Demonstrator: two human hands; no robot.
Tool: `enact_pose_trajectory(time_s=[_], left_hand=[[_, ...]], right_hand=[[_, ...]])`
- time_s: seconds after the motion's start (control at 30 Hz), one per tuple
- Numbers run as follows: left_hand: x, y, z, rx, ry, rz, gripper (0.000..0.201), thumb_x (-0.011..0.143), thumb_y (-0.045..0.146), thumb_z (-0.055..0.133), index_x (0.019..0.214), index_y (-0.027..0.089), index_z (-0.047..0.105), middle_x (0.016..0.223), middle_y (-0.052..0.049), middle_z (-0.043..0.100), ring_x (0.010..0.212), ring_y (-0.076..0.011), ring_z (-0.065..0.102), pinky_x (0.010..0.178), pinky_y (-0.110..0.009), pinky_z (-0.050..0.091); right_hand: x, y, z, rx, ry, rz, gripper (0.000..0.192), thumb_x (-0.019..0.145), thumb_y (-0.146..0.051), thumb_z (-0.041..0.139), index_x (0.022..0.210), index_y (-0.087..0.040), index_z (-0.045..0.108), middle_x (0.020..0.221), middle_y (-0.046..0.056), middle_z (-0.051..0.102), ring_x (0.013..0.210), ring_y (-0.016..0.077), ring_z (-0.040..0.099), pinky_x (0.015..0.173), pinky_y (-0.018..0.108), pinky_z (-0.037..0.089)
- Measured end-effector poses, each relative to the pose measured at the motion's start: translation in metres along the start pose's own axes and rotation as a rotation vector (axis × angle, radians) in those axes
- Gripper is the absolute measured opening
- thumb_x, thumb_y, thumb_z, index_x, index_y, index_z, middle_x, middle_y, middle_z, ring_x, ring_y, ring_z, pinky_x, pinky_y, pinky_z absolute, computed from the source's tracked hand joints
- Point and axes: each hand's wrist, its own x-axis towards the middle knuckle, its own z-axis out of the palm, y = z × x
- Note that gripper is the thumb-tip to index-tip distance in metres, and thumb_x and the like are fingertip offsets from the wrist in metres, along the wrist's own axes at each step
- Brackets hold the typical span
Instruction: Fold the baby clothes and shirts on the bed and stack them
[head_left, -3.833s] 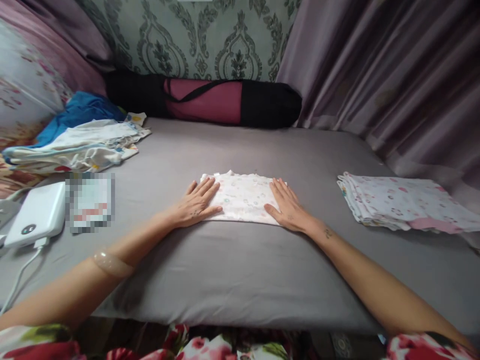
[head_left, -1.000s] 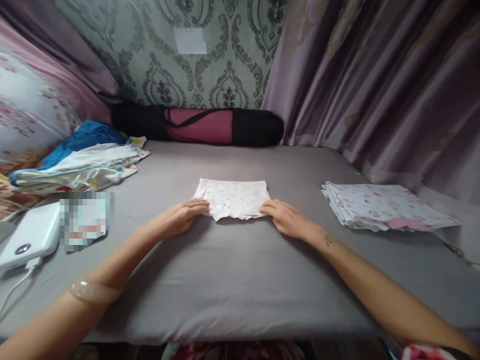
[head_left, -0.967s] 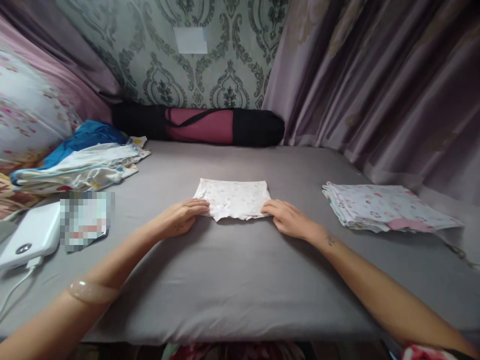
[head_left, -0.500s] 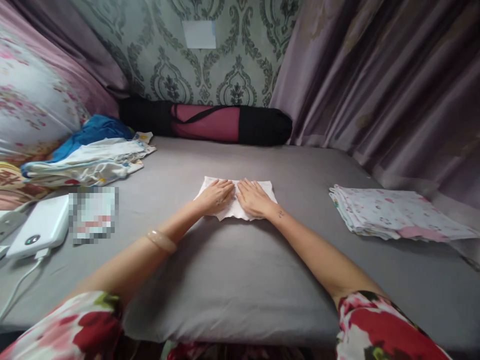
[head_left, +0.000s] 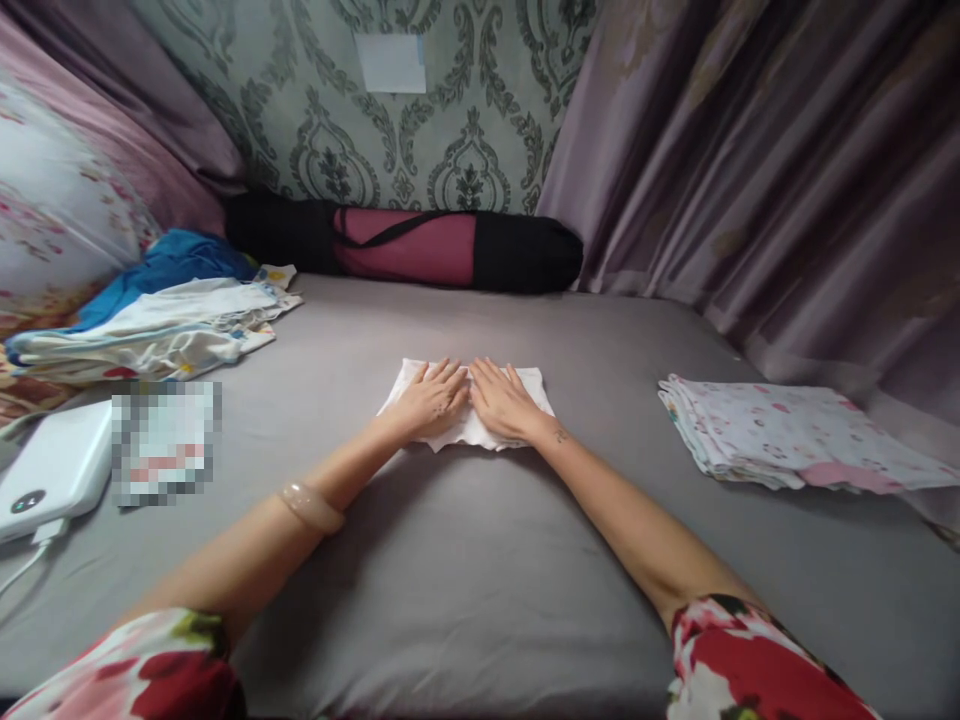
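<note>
**Left hand (head_left: pixel 435 402) and right hand (head_left: pixel 501 402) flat on a white cloth (head_left: pixel 531 382)**

Side by side at the middle of the cloth, the hands lie palm down, nearly touching, fingers straight and slightly spread, pinching nothing. A pale bracelet (head_left: pixel 311 507) circles the left forearm.

The cloth is small, white and laid flat, its far edge fairly straight, its near edge wavy; the hands hide much of it. It sits at the centre of a grey sheet (head_left: pixel 465 570).

Well to the right is a folded stack (head_left: pixel 787 425) of printed fabric. To the left are a white power bank (head_left: pixel 56 460), a pixelated packet (head_left: pixel 169 440) and, farther back, loose clothes (head_left: pixel 165 320). A black-and-maroon bag (head_left: pixel 405 245) lies along the patterned wall (head_left: pixel 457 130).
</note>
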Motion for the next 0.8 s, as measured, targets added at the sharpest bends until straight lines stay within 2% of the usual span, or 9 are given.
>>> enact_pose_trajectory(time_s=[0.23,0.47,0.67,0.8], left_hand=[[0.002,-0.001,0.016,0.022,0.014,-0.015,0.056,0.101,0.037,0.020,0.152,0.016,0.033,0.157,-0.012,0.033,0.147,-0.0294,0.026,0.118,-0.050,0.019],[-0.009,0.004,0.006,0.066,0.030,0.015,0.058,0.101,0.037,0.018,0.149,0.009,0.037,0.156,-0.017,0.034,0.147,-0.0320,0.025,0.118,-0.053,0.019],[-0.019,0.013,0.011,0.020,0.021,-0.031,0.058,0.100,0.037,0.021,0.151,0.013,0.035,0.156,-0.014,0.034,0.147,-0.0297,0.024,0.119,-0.050,0.017],[-0.016,0.008,0.015,0.029,0.019,-0.020,0.057,0.100,0.039,0.022,0.150,0.015,0.035,0.156,-0.013,0.035,0.147,-0.0292,0.025,0.119,-0.049,0.017]], right_hand=[[0.000,-0.008,0.009,-0.052,-0.006,0.040,0.063,0.098,-0.035,0.023,0.153,-0.005,0.028,0.160,0.014,0.024,0.149,0.0243,0.018,0.121,0.045,0.008],[-0.012,-0.013,0.000,-0.036,0.006,0.035,0.062,0.098,-0.033,0.024,0.153,-0.005,0.029,0.161,0.014,0.021,0.150,0.0245,0.014,0.121,0.047,0.007],[-0.017,-0.022,0.012,-0.027,0.038,0.045,0.063,0.096,-0.033,0.025,0.153,-0.004,0.028,0.160,0.014,0.024,0.149,0.0237,0.017,0.122,0.045,0.004],[-0.018,-0.022,0.003,-0.021,-0.011,0.030,0.064,0.097,-0.034,0.024,0.153,-0.005,0.027,0.161,0.014,0.023,0.150,0.0234,0.017,0.122,0.044,0.006]])
